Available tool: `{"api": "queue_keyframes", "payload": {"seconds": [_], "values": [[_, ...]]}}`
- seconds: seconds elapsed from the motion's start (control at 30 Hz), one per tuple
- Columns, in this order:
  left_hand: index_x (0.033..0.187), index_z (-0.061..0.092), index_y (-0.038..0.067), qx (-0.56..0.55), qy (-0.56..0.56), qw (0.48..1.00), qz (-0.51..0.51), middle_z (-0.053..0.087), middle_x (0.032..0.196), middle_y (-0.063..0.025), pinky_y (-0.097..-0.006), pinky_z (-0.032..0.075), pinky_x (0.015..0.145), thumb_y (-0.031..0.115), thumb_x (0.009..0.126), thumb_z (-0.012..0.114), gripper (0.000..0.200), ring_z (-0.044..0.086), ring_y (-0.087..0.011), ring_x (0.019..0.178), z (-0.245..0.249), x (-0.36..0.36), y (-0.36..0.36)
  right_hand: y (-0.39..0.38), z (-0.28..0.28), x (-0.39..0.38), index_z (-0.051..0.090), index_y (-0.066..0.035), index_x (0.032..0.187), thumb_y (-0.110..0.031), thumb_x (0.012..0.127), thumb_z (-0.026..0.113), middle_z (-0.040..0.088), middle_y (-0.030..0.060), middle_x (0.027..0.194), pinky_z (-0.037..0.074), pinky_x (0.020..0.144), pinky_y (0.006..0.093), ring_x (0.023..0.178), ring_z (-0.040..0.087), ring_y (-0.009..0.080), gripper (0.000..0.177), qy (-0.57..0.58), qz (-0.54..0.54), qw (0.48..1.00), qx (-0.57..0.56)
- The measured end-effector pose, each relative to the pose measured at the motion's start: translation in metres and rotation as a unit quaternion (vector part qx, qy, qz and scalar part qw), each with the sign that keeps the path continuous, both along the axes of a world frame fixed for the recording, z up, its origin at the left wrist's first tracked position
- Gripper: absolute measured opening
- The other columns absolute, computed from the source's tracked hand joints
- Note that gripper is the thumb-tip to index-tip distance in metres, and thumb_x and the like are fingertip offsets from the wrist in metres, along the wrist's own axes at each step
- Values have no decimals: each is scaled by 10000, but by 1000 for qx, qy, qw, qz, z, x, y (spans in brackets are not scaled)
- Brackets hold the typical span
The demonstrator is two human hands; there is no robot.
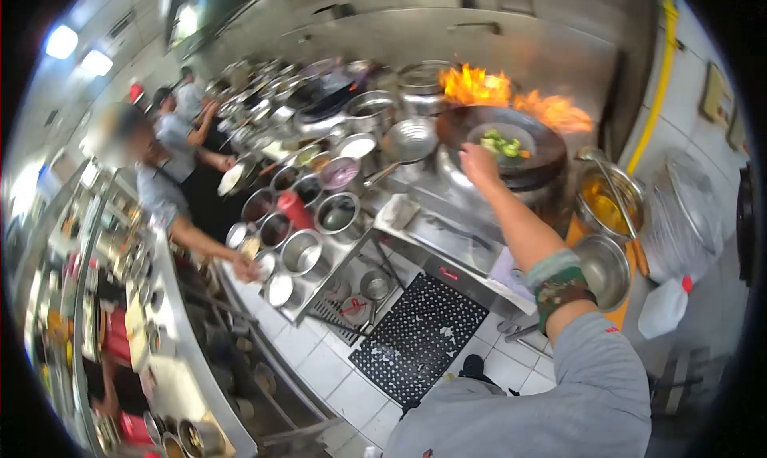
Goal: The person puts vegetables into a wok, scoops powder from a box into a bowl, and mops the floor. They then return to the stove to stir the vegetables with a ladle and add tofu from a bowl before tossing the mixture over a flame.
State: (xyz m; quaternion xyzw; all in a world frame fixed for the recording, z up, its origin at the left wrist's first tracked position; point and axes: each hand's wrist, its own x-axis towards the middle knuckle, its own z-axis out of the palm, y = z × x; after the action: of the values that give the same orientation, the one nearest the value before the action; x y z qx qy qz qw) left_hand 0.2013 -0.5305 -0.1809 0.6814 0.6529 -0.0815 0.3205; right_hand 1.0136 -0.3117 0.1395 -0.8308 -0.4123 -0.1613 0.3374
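Observation:
My right hand (pixel 481 166) reaches over a large dark wok (pixel 547 158) on the stove. Its fingers are curled at the near-left edge of a pale round dish (pixel 482 132), slightly blurred. Green vegetables (pixel 501 143) that look like broccoli, with a few orange pieces, lie in the dish above the wok's hollow. Tall orange flames (pixel 479 87) rise behind the wok's far rim. A band of camouflage cloth (pixel 559 286) circles my right arm. My left hand is out of view.
A metal ladle (pixel 623 206) rests across a bowl of yellow liquid (pixel 603 206) at the right, above another metal bowl (pixel 603 270). Pots, a strainer (pixel 411 141) and a red bottle (pixel 296 210) crowd the left. A co-worker (pixel 172 186) reaches toward containers. A black perforated mat (pixel 419 334) covers the floor.

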Motion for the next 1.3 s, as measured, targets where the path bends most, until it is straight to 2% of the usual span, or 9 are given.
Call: {"api": "queue_keyframes", "payload": {"seconds": [0.07, 0.17, 0.23, 0.37, 0.47, 0.6, 0.93, 1.07, 1.3], "values": [[865, 653, 10, 118, 30, 987, -107, 641, 727, -208, -432, 481, 628, 376, 844, 528, 388, 634, -375, 709, -49, -53, -7, -7, 14, -38, 547, -3, 1078, -176, 778, 647, 576, 197, 1059, 447, 823, 470, 1012, 541, 371, 361, -101, -38, 994, -28], [930, 645, 7, -54, 2, 990, 130, 646, 905, -232, -461, 491, 754, 316, 851, 480, 359, 626, -374, 877, 66, 22, 3, -15, 35, -159, 505, -14, 1236, -160, 816, 629, 531, 219, 1187, 420, 919, 411, 1077, 522, 373, 461, -33, 161, 980, 115], [1053, 638, 17, 71, -164, 940, 290, 639, 990, -233, -414, 478, 843, 207, 825, 505, 325, 614, -364, 954, 44, 22, 11, -35, 34, -264, 540, -8, 1195, -119, 825, 610, 542, 199, 1187, 449, 874, 381, 1038, 557, 326, 393, 66, 340, 937, 43], [1136, 608, 26, 242, -361, 834, 340, 642, 1064, -149, -316, 432, 903, 49, 809, 496, 346, 596, -240, 1002, 172, 84, 80, -62, -65, -410, 516, -37, 1244, -140, 890, 579, 583, 92, 1116, 477, 746, 255, 873, 578, 134, 374, 365, 539, 737, -182], [1196, 555, 13, 233, -506, 762, 332, 608, 1136, -112, -284, 436, 900, 25, 839, 491, 363, 572, -191, 1029, 239, 125, 115, -79, -90, -477, 364, -98, 1361, -462, 921, 486, 470, 135, 1296, 487, 860, 382, 1074, 546, 240, 584, 716, 452, 457, -272], [1264, 474, 46, 262, -371, 877, 156, 564, 1186, -173, -377, 392, 983, 89, 809, 555, 464, 528, -350, 1116, 269, 159, 121, -74, -78, -518, 413, -138, 1316, -489, 957, 345, 478, 74, 1309, 421, 974, 397, 1161, 501, 222, 506, 865, 374, 224, -248], [1306, 422, 18, 303, -312, 896, 83, 456, 1299, -223, -416, 311, 1056, 219, 816, 646, 575, 413, -361, 1238, 262, 109, 99, -35, -96, -537, 535, -62, 1137, -271, 952, 419, 641, 70, 979, 524, 632, 304, 811, 630, 195, 302, 789, 398, 312, -349], [1300, 435, 25, 389, -234, 881, 131, 483, 1274, -193, -398, 370, 1005, 152, 795, 668, 571, 457, -337, 1191, 298, 40, 114, -10, -84, -543, 543, -12, 1154, -115, 918, 471, 647, 90, 938, 514, 587, 306, 745, 632, 192, 268, 591, 491, 465, -441], [1245, 499, 23, 615, -50, 732, 289, 517, 1241, -149, -374, 404, 971, 114, 791, 654, 488, 503, -281, 1138, 520, -87, 123, 70, -96, -529, 579, 16, 1098, -41, 840, 553, 630, 51, 924, 468, 766, 277, 855, 584, 132, 265, 459, 641, 512, -340]]}}
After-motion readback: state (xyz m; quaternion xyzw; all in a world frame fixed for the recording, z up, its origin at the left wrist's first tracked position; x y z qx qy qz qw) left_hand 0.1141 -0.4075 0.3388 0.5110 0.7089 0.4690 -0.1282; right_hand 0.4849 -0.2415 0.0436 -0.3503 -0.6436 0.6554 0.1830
